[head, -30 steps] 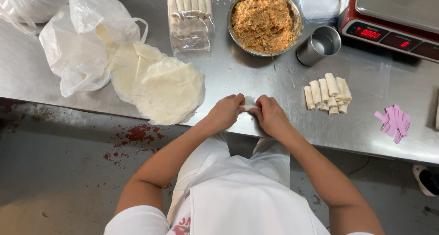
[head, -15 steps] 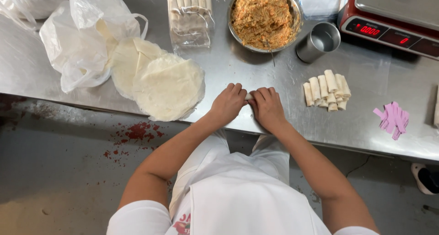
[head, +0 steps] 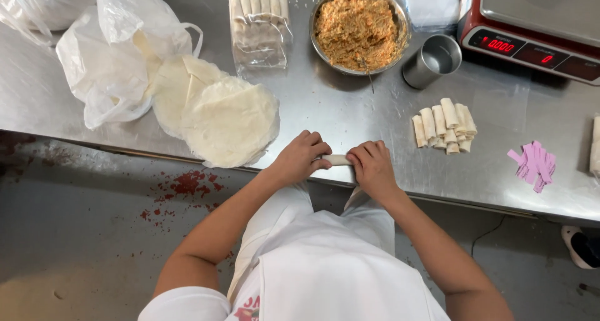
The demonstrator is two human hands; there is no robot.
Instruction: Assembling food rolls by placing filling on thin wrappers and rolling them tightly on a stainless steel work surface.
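My left hand and my right hand press side by side on a pale rolled wrapper at the front edge of the steel table. Fingers of both hands curl over its ends; only its middle shows between them. A stack of round thin wrappers lies to the left of my left hand. A pile of finished rolls sits to the right, beyond my right hand. A metal bowl of orange-brown shredded filling stands at the back.
White plastic bags lie at the far left. A clear pack of rolls sits beside the bowl. A steel cup, a red scale and pink paper strips are on the right. Red stains mark the floor.
Both hands have slid a little toward the table's front edge with the roll under them, and the roll's middle now shows between them.
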